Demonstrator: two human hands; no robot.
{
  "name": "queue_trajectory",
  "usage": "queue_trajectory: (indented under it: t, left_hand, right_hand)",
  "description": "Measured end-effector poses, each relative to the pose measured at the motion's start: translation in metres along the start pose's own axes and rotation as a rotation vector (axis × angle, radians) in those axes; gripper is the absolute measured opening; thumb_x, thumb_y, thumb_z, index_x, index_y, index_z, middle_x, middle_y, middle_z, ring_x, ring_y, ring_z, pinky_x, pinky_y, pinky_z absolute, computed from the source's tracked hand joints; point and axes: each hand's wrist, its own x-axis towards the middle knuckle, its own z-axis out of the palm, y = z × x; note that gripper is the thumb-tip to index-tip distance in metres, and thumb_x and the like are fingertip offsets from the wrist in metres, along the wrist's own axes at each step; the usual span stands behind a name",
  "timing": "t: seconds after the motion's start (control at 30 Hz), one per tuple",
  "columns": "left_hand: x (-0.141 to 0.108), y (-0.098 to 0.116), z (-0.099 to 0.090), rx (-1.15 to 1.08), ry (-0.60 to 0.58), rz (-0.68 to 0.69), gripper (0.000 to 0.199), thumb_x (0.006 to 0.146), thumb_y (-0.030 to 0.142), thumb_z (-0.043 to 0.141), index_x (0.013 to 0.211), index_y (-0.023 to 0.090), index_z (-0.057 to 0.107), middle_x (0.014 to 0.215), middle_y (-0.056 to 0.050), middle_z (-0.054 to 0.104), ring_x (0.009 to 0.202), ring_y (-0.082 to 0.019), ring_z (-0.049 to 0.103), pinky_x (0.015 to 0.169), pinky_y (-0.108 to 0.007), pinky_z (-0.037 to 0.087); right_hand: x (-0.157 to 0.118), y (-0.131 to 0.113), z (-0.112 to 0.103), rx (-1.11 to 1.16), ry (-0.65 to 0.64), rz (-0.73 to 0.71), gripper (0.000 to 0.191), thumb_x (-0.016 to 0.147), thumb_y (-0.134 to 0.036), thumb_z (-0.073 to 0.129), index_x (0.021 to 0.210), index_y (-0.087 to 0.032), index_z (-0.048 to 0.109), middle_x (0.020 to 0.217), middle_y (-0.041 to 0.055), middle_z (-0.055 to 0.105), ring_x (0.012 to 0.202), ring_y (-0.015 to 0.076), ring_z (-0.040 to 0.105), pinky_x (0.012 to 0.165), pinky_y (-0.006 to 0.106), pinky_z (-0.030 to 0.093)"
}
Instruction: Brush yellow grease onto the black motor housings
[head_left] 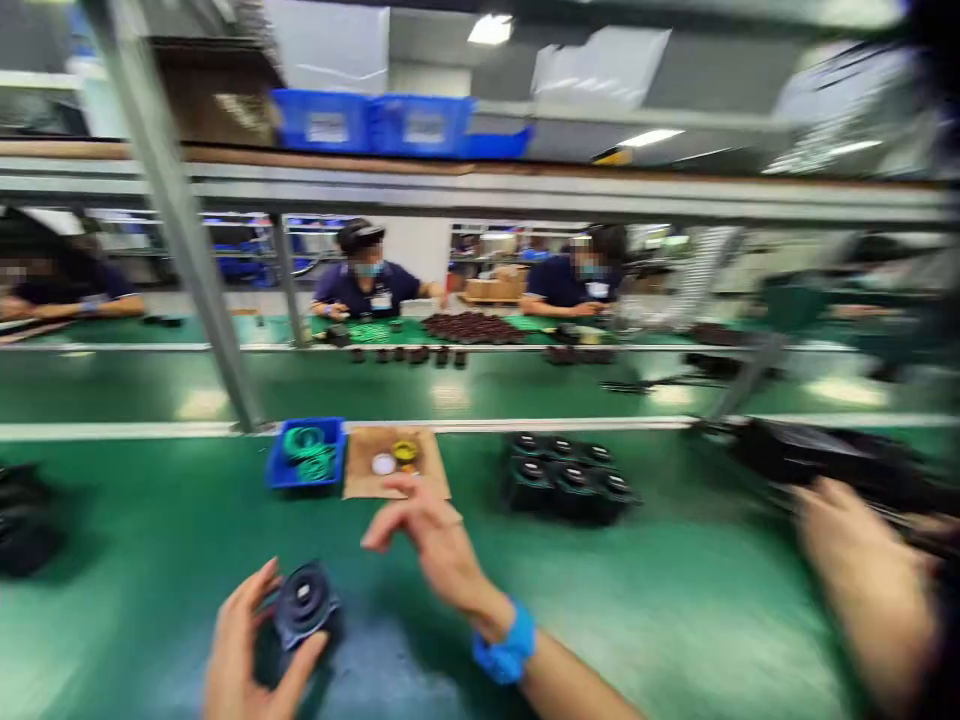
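Round black part held by the rim, lower left of the frame

We find the round black part [306,598] at lower left, tilted, its ringed face with a pale centre turned up. The left hand [247,640] is clamped on it, fingers on one edge and thumb on the other; we take this edge grip as a way to leave the face uncovered. The right hand [435,550], at centre, has thumb and fingers apart with nothing between them; its fingertips overlap the cardboard sheet [360,482], contact unclear.

Containers: a blue tray [276,482], left of centre, holds a loose heap of green rings [311,455]. Just beside it, the sheet bears a small yellow-rimmed pot [405,453], contents too blurred to tell, and a white disc [383,464]. We judge these set ahead of the hands for easy reach.

Right of centre, six black units [566,478] stand in two rows of three, presumably for tidy counting. At far right, another person's hand [855,550] rests at some dark items [810,460]. Blue bins [326,120] sit on the upper-left shelf; we cannot see inside.
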Motion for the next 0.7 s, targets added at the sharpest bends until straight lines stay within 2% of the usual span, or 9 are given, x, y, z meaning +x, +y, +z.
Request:
queue_trajectory:
  t: [0.07,0.13,0.27,0.33,0.4,0.47,0.6,0.7]
  left_hand:
    - [-0.002,0.001,-0.01,0.008,-0.103,-0.146,0.069,0.077,0.044,0.077,0.137,0.022,0.051,0.132,-0.012,0.063,0.121,-0.031,0.062,0.1,-0.046,0.054]
    - [0.0,0.008,-0.01,-0.014,-0.201,-0.253,0.065,0.075,0.038,0.077,0.133,0.021,0.054,0.13,-0.013,0.066,0.12,-0.031,0.063,0.102,-0.046,0.052]
    - [0.004,0.026,-0.003,-0.033,-0.202,-0.326,0.05,0.069,0.027,0.079,0.115,0.021,0.063,0.116,-0.01,0.072,0.108,-0.03,0.067,0.098,-0.046,0.052]
    - [0.002,0.029,-0.002,-0.033,-0.19,-0.327,0.049,0.067,0.024,0.081,0.113,0.022,0.063,0.112,-0.008,0.073,0.104,-0.029,0.068,0.094,-0.043,0.054]
    - [0.0,0.028,-0.004,-0.023,-0.187,-0.308,0.05,0.066,0.023,0.083,0.112,0.022,0.063,0.111,-0.007,0.073,0.102,-0.028,0.069,0.092,-0.041,0.055]
    - [-0.003,0.025,-0.006,-0.005,-0.189,-0.273,0.052,0.066,0.024,0.084,0.114,0.022,0.063,0.112,-0.008,0.073,0.103,-0.028,0.07,0.092,-0.04,0.056]
    - [-0.008,0.019,-0.007,0.044,-0.184,-0.168,0.056,0.068,0.025,0.086,0.118,0.023,0.062,0.114,-0.008,0.073,0.103,-0.027,0.071,0.091,-0.039,0.059]
    - [-0.009,0.019,-0.006,0.076,-0.148,-0.1,0.059,0.066,0.025,0.088,0.119,0.025,0.061,0.114,-0.007,0.073,0.103,-0.027,0.072,0.091,-0.04,0.06]
  right_hand:
    - [0.003,-0.001,-0.016,0.119,0.025,0.067,0.055,0.099,-0.065,0.04,0.131,-0.021,0.05,0.056,-0.0027,0.064,0.049,0.0147,0.053,0.053,0.027,0.044]
    - [0.003,-0.002,-0.026,0.113,0.051,0.116,0.057,0.099,-0.065,0.039,0.136,-0.023,0.047,0.048,-0.0068,0.053,0.042,0.013,0.041,0.046,0.024,0.034]
    - [-0.006,-0.004,-0.019,-0.041,0.122,0.219,0.057,0.096,-0.068,0.044,0.129,-0.022,0.055,0.05,-0.0069,0.045,0.045,0.0122,0.034,0.046,0.024,0.027]
    - [-0.009,-0.003,-0.013,-0.082,0.174,0.269,0.056,0.095,-0.068,0.046,0.12,-0.021,0.061,0.051,-0.006,0.044,0.048,0.0119,0.035,0.047,0.024,0.027]
    - [-0.01,-0.002,-0.01,-0.063,0.204,0.281,0.053,0.094,-0.068,0.048,0.102,-0.019,0.067,0.05,-0.0049,0.045,0.048,0.0116,0.038,0.047,0.023,0.029]
    - [-0.01,-0.003,-0.009,-0.009,0.195,0.306,0.05,0.093,-0.066,0.051,0.086,-0.019,0.066,0.05,-0.0031,0.049,0.048,0.012,0.043,0.047,0.023,0.033]
    - [-0.013,-0.011,-0.003,0.086,0.125,0.502,0.043,0.092,-0.061,0.059,0.085,-0.018,0.062,0.052,-0.0015,0.058,0.048,0.0126,0.05,0.047,0.023,0.037]
    - [-0.018,-0.014,0.003,0.069,0.08,0.602,0.046,0.089,-0.063,0.062,0.082,-0.018,0.061,0.05,-0.0012,0.059,0.045,0.0114,0.051,0.047,0.022,0.038]
